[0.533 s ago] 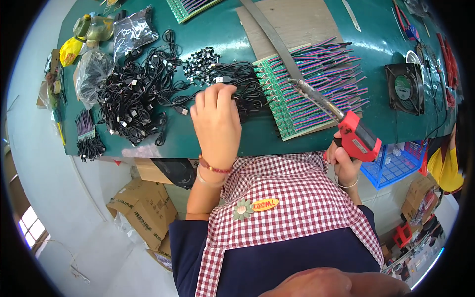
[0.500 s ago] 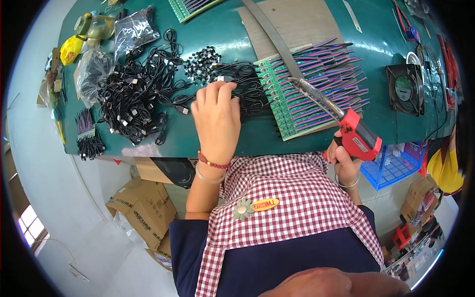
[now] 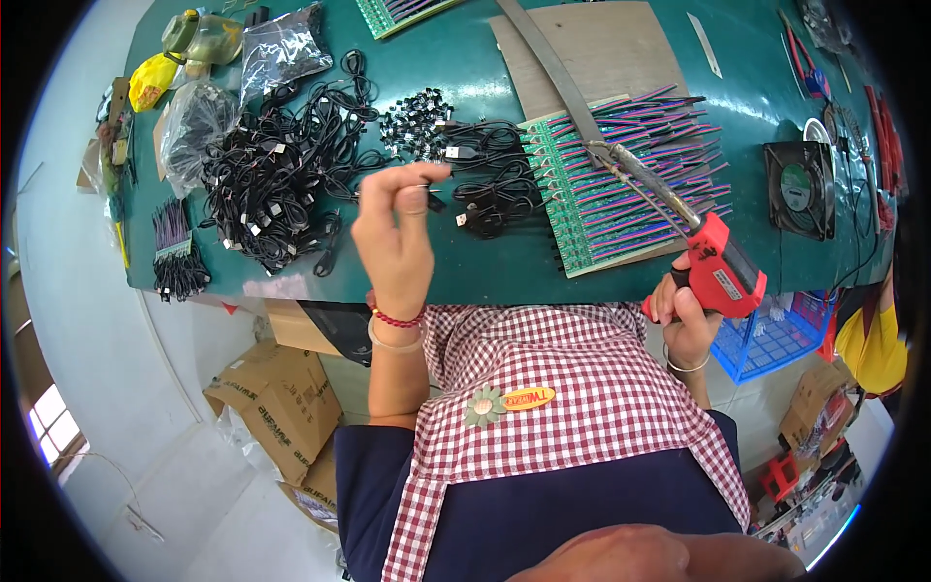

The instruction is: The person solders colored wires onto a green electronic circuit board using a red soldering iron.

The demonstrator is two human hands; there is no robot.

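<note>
My right hand (image 3: 685,315) is wrapped round the red handle of a soldering gun (image 3: 725,272). Its long metal shaft points up and left, over a green circuit board panel (image 3: 564,213) with rows of purple, pink and black wires. The tip end overlaps a flat metal strip (image 3: 558,68) lying across the panel. My left hand (image 3: 396,233) is raised over the table, thumb and forefinger closed on a small black part (image 3: 434,202), mostly hidden by the fingers. Black USB cables (image 3: 495,189) lie just right of that hand, alongside the panel.
Left of my left hand spreads a large heap of black cables (image 3: 262,189). Beyond it lies a pile of small black-and-silver parts (image 3: 415,121). A black fan (image 3: 800,189) stands at the right, with a blue basket (image 3: 761,339) below the table edge.
My left hand has come away from the bundled USB cables toward the left, and its fingers now show a small black part. The right hand still grips the soldering gun; the view has shifted slightly.
</note>
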